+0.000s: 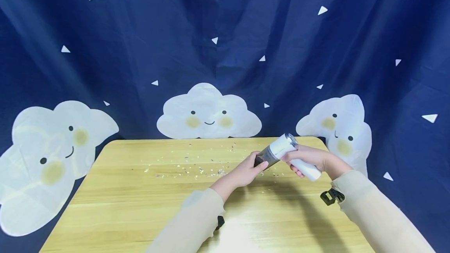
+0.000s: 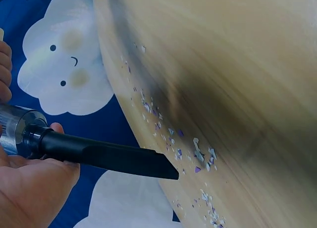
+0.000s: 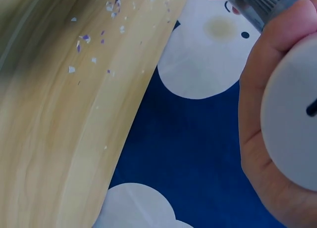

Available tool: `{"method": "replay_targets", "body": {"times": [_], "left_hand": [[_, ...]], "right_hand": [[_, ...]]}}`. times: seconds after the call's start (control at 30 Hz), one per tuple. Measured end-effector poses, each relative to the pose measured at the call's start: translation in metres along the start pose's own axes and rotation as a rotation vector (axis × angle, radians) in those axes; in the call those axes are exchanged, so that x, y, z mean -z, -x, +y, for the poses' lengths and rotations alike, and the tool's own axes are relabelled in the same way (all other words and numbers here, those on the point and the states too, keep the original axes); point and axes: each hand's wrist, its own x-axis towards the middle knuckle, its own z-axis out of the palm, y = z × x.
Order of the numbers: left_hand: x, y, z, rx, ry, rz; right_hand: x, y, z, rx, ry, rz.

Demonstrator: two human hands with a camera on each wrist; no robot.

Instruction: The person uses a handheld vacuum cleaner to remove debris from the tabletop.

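A white handheld vacuum cleaner [image 1: 280, 146] with a see-through grey front is held above the table, tilted. My right hand [image 1: 310, 156] grips its white handle [image 1: 306, 169]. At the front end, my left hand [image 1: 247, 170] holds it, thumb on one side and fingers on the other. In the left wrist view, a long black crevice nozzle [image 2: 109, 156] projects from the front past my left fingers, its slanted tip apart from the tabletop. The right wrist view shows the round white handle end [image 3: 292, 114] against my right hand. Small white and purple paper scraps [image 1: 211, 173] lie scattered on the table.
The light wooden table [image 1: 140, 206] carries scraps mostly across its far middle part. Behind it hangs a dark blue curtain [image 1: 140, 30] printed with white clouds and triangles. Shadows of my arms fall on the tabletop.
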Motion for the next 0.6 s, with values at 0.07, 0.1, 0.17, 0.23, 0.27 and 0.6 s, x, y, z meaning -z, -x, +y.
{"method": "replay_targets", "body": {"times": [0.07, 0.1, 0.17, 0.23, 0.27, 0.6], "left_hand": [[-0.0007, -0.0001, -0.0006, 0.002, -0.001, 0.001], [-0.0009, 0.0001, -0.0008, 0.002, 0.0, 0.001], [-0.0013, 0.0008, -0.0016, 0.003, 0.002, 0.001], [-0.002, 0.0014, -0.0031, 0.004, -0.003, -0.001], [-0.0023, 0.0018, -0.0038, 0.001, -0.005, -0.001], [-0.0043, 0.003, -0.0087, -0.003, -0.023, -0.014]], "right_hand": [[0.0002, 0.0006, -0.0002, -0.002, 0.001, -0.003], [0.0002, 0.0007, -0.0001, -0.002, -0.001, -0.005], [-0.0005, 0.0009, 0.0003, -0.004, -0.002, -0.009], [-0.0015, 0.0008, 0.0011, -0.004, -0.004, -0.013], [-0.0021, 0.0006, 0.0018, -0.004, -0.007, -0.013], [-0.0043, -0.0023, 0.0095, -0.02, -0.003, 0.001]]}}
